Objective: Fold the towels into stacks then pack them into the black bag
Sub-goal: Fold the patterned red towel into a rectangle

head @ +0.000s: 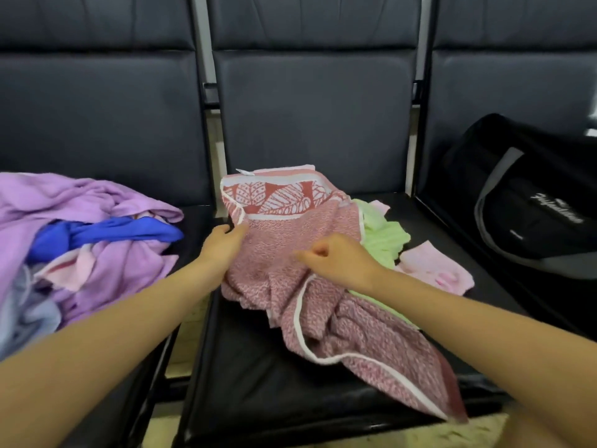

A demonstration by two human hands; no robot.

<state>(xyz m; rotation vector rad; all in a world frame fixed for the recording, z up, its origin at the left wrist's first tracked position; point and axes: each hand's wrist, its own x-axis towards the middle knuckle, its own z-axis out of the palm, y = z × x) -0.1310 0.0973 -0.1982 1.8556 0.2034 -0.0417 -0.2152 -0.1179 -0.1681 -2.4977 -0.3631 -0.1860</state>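
Left hand [223, 244] grips the red towel's [290, 253] edge, center frame. Right hand [336, 260] pinches its middle. Black bag [523, 202] sits at right.

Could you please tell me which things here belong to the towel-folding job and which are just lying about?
Belongs to the job:
red patterned towel, held by both hands
green towel
pink towel
purple towel pile
black bag

Just there:
seats

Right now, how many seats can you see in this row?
3: the left seat under the purple laundry pile, the middle seat with the red towel, the right seat holding the black bag.
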